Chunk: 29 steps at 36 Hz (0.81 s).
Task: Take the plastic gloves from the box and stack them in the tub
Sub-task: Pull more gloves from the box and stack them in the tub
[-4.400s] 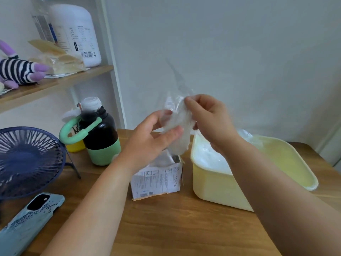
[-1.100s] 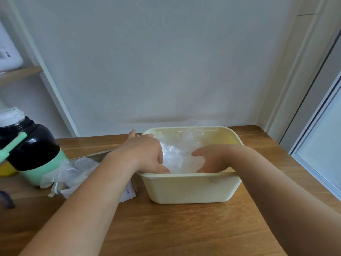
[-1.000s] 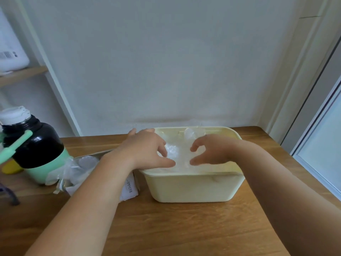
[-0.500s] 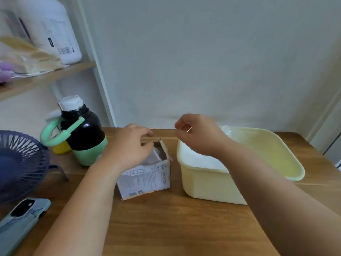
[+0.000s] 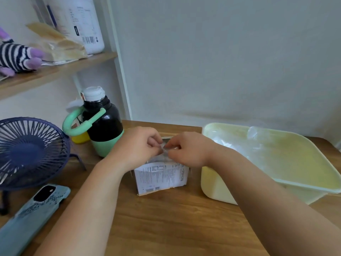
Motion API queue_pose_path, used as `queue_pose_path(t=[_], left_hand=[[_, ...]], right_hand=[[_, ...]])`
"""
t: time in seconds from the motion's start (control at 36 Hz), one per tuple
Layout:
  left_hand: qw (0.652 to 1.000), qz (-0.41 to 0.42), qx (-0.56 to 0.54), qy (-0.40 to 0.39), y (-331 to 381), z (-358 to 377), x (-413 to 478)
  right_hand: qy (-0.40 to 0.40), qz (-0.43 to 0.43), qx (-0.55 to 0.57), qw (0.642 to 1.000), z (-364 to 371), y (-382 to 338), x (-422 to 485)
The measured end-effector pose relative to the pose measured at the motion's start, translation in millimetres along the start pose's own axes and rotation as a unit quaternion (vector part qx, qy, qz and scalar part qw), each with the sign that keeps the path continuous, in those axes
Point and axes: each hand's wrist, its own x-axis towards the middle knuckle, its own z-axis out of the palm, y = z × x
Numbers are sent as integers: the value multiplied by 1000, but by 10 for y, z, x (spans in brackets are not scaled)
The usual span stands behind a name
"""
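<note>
Plastic gloves (image 5: 227,145) lie faint, barely readable, in the tub (image 5: 215,183) near the table's (image 5: 166,218) right edge. My left hand (image 5: 136,147) and right hand (image 5: 188,150) each pinch another glove (image 5: 163,157) over the box (image 5: 160,179), hiding its mouth.

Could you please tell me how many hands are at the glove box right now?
2: the left hand and right hand meet above the box opening, both pinching a clear glove.

Over the open box (image 5: 160,179) both hands met, the left hand (image 5: 137,145) and right hand (image 5: 188,149) pinching a clear plastic glove (image 5: 164,153) at its top. Right of the box stood the yellow tub (image 5: 217,187), holding stacked gloves (image 5: 227,144).
</note>
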Motion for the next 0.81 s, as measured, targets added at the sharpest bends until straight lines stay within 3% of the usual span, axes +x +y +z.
queue_pose_path(t=[0.17, 0.25, 0.42, 0.69, 0.81], left_hand=[[980, 52, -175, 86, 104, 32, -27], [978, 55, -183, 85, 103, 59, -34], [972, 18, -165, 164, -13, 63, -61], [922, 42, -322, 210, -34, 35, -132], [927, 60, -314, 195, -45, 43, -130]], right_hand=[[19, -14, 13, 1000, -10, 4, 39], [29, -11, 17, 999, 16, 17, 52], [-17, 21, -26, 999, 33, -52, 79], [40, 22, 121, 992, 27, -26, 91], [131, 43, 170, 976, 26, 0, 98]])
